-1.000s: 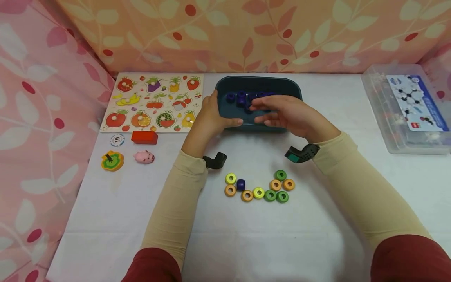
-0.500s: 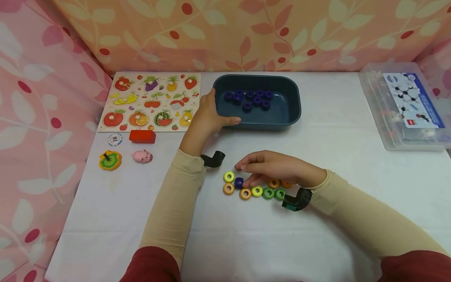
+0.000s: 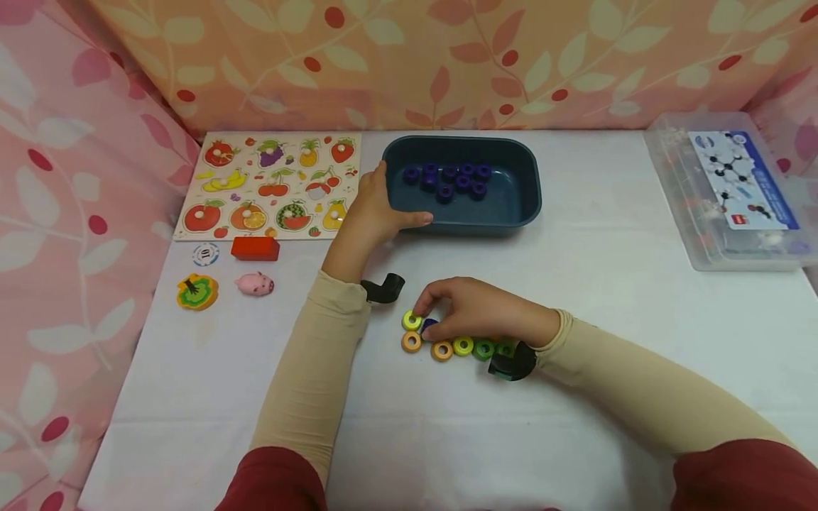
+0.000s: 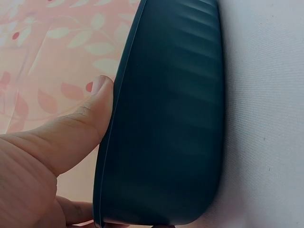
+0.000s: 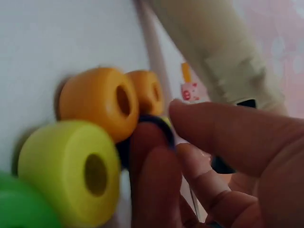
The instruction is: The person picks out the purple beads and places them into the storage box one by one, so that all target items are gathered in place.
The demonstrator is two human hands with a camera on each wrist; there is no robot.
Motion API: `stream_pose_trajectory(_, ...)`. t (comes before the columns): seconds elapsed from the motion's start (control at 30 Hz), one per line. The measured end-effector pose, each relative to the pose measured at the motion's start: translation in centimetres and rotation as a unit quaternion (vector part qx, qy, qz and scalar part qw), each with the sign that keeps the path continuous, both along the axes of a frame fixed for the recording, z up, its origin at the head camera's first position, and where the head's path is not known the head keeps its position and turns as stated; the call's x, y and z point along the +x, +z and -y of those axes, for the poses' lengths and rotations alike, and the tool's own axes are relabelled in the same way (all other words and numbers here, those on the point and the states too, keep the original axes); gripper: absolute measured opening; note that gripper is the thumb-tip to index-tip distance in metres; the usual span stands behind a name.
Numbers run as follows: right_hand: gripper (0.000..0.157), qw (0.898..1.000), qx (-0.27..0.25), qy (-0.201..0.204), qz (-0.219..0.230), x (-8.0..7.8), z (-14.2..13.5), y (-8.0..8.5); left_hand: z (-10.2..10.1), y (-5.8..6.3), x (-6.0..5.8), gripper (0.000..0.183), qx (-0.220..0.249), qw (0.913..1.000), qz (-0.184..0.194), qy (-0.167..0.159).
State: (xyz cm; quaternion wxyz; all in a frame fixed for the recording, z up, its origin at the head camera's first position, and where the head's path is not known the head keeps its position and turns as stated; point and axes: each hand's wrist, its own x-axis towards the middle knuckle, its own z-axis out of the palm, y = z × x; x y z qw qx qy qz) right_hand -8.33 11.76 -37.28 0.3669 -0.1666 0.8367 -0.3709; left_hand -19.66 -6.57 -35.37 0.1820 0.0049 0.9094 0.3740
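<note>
My left hand [image 3: 373, 213] grips the left front corner of a dark blue-green plastic tub [image 3: 527, 213], thumb along the front rim. In the left wrist view, the thumb [image 4: 90, 114] rests against the rim. Inside the tub lie several purple beads [image 3: 479, 189]. On the cloth, my right hand [image 3: 486, 309] pinches a purple bead [image 3: 429, 324] with curled fingers; the thumb hides part of it. Beside that bead sit a yellow bead [image 3: 411, 321] and orange beads [image 3: 412, 342] [image 3: 442, 350]. More yellow [image 3: 463, 345] and green beads [image 3: 483, 349] lie under or near the hand.
A fruit puzzle board [image 3: 255, 202] lies left of the tub. Before it are a red block [image 3: 255, 248], a round chip [image 3: 206, 254], a pink pig [image 3: 254, 284] and a tree-shaped piece [image 3: 197, 292]. A clear plastic case [image 3: 693, 241] stands at the right.
My right hand has come from over the tub down to the bead cluster, then shifted slightly left, its fingers closing about the purple bead. The left hand stays at the tub.
</note>
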Motion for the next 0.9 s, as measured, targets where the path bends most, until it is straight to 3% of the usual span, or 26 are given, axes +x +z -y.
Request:
stream_pose_trajectory(0.23,0.017,0.997,0.046,-0.001,-0.054,-0.7,0.1,-0.6,0.0,-0.2,0.0,0.126,0.002,1.0,0.0,-0.002)
stream_pose_trajectory(0.53,0.021,0.997,0.011,-0.069,-0.024,-1.8,-1.8,-1.0,0.1,-0.3,-0.1,0.127,-0.004,1.0,-0.004,-0.002)
stream_pose_trajectory(0.9,0.038,0.98,-0.065,-0.187,0.021,-4.8,-3.9,3.2,0.0,-0.1,-0.1,0.126,0.0,1.0,-0.003,0.0)
